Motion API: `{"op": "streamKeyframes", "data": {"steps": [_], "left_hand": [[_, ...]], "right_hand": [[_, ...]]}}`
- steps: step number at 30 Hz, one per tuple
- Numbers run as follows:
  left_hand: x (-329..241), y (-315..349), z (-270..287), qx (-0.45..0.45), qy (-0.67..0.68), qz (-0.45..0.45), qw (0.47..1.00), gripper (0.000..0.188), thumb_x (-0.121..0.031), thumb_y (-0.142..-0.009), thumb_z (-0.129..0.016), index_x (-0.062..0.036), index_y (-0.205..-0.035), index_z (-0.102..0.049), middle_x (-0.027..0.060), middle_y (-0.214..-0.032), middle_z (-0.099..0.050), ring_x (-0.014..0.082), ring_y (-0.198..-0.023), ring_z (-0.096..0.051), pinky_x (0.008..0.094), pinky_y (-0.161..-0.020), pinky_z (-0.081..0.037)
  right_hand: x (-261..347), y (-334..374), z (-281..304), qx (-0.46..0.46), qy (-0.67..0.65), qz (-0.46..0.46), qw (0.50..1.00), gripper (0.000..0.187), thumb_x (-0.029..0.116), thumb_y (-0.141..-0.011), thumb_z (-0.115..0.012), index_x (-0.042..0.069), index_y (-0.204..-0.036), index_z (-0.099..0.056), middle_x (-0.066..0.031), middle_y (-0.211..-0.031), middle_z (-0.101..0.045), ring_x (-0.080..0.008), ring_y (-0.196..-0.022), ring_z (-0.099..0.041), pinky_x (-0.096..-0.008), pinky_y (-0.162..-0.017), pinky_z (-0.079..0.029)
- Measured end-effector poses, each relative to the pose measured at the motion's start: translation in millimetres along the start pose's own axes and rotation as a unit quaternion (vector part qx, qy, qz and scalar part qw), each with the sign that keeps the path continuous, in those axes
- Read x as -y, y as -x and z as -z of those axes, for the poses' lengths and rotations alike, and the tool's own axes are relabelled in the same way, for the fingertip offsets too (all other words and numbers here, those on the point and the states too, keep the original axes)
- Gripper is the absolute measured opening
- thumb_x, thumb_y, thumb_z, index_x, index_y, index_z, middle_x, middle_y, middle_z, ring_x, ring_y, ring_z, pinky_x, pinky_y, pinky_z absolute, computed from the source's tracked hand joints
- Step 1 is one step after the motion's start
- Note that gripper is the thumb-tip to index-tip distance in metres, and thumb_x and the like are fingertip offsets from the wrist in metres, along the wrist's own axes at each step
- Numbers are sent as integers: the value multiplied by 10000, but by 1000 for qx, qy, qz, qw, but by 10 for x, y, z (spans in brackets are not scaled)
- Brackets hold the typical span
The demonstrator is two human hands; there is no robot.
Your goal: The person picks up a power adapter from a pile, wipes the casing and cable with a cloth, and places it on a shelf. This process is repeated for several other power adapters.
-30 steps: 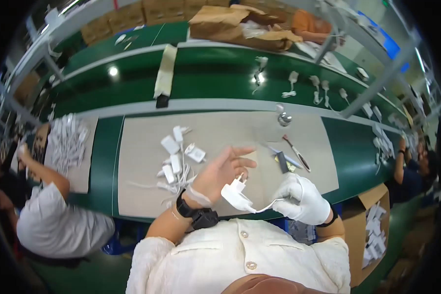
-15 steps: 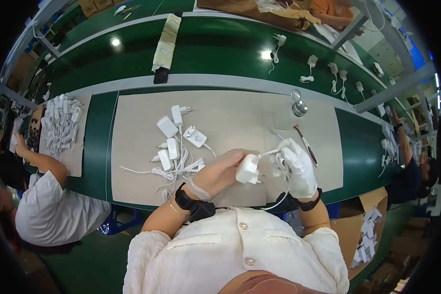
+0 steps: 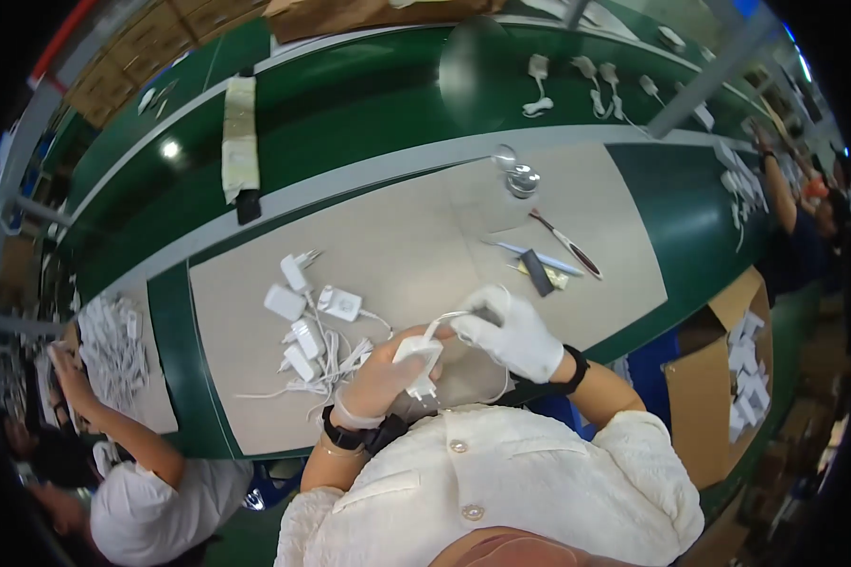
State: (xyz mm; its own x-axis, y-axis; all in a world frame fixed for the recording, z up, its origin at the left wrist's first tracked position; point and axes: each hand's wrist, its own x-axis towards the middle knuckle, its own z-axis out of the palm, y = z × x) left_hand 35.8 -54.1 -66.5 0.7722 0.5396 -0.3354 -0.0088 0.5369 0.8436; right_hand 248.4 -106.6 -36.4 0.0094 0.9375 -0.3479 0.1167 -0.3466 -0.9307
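Observation:
My left hand (image 3: 373, 386) is closed around a white power adapter (image 3: 419, 359) just in front of my chest, its plug pins pointing down toward my shirt. My right hand (image 3: 512, 333), in a white glove, grips the adapter's white cable (image 3: 441, 323) close to where it leaves the housing. More of that cable hangs below the right hand. Left of my hands, several white adapters (image 3: 338, 303) lie loosely grouped with their cords tangled on the beige mat (image 3: 416, 236).
A brown-handled tool (image 3: 577, 253), a light-blue pen-like tool (image 3: 507, 248) and a dark block (image 3: 537, 274) lie beyond my right hand. Farther back stands a lidded metal tin (image 3: 521, 180). A cardboard box (image 3: 698, 397) sits at right; a co-worker (image 3: 161, 501) is at left.
The view has turned, so the bench slants. Both hands have come nearer my body with the adapter, whose pins now point more downward. The dark block has come into sight.

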Motion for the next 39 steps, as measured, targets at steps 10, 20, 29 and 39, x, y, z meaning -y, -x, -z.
{"op": "streamKeyframes", "data": {"steps": [10,20,29,39], "left_hand": [[-30,22,-136,-168,-2,-82,982,507,-23,-765,-669,-35,-1238,-488,61,-1036,-583,145,-902,-588,286,-753,-480],[78,70,-45,-234,-21,-101,967,456,60,-794,-637,-38,-1201,-453,104,-1173,-548,161,-1069,-544,310,-915,-448],[107,-80,-77,-174,-99,-173,964,461,63,-813,-617,-48,-1218,-429,130,-1216,-557,184,-1094,-547,317,-940,-435],[-23,38,-102,-186,106,-81,974,472,72,-769,-600,-48,-1203,-461,121,-1119,-606,237,-1085,-586,336,-946,-431]], "right_hand": [[-61,-512,936,-418,391,301,763,227,165,-782,-697,49,-972,-658,-145,-1022,-633,-317,-950,-590,-386,-794,-481],[-630,-193,950,-207,481,26,852,243,163,-806,-665,47,-1017,-637,-156,-889,-606,-326,-861,-586,-409,-714,-482],[-807,-169,827,-260,569,217,749,313,144,-854,-628,37,-1140,-560,-154,-840,-608,-285,-657,-587,-374,-609,-485],[143,-509,1138,-347,250,203,881,263,144,-934,-570,12,-1162,-587,-83,-958,-635,-150,-817,-590,-294,-759,-472]]}}
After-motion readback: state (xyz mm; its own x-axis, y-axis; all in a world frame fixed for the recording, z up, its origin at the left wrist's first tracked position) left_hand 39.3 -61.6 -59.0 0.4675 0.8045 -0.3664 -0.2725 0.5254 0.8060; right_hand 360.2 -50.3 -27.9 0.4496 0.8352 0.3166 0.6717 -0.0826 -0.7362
